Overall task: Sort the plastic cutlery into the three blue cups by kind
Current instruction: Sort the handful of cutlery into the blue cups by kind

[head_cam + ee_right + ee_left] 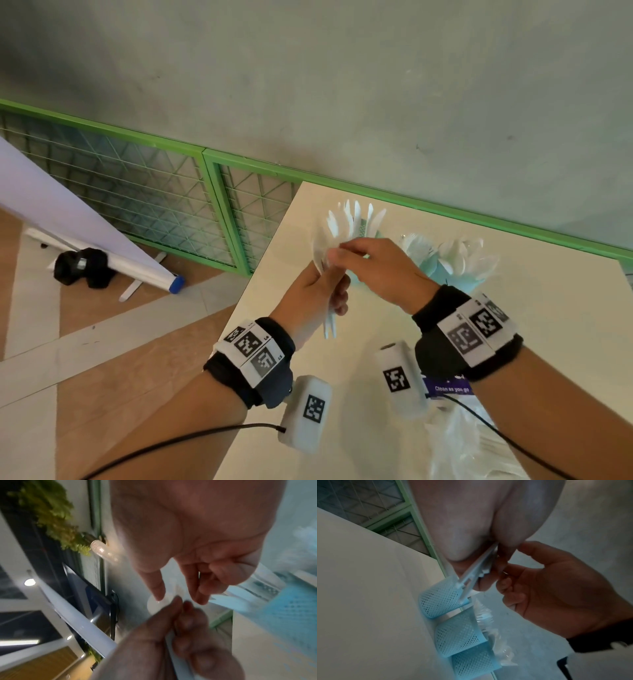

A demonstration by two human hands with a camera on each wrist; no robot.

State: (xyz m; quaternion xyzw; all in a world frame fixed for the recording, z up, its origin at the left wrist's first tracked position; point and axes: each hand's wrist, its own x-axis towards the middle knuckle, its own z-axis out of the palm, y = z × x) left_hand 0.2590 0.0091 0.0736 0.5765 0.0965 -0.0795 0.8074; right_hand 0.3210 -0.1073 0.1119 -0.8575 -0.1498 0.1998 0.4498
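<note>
My left hand grips a small bundle of white plastic cutlery upright above the table, handles sticking out below the fist. My right hand reaches across and pinches the top of one piece, a white spoon, between thumb and forefinger. Three blue mesh cups stand in a row behind the hands. The left cup is mostly hidden in the head view, with white knives fanning out of it. The middle cup and right cup also hold white cutlery.
The pale table ends at a left edge close to my left wrist. A clear plastic bag with a purple label lies at the near right. A green mesh fence runs behind, and a rolled screen lies on the floor.
</note>
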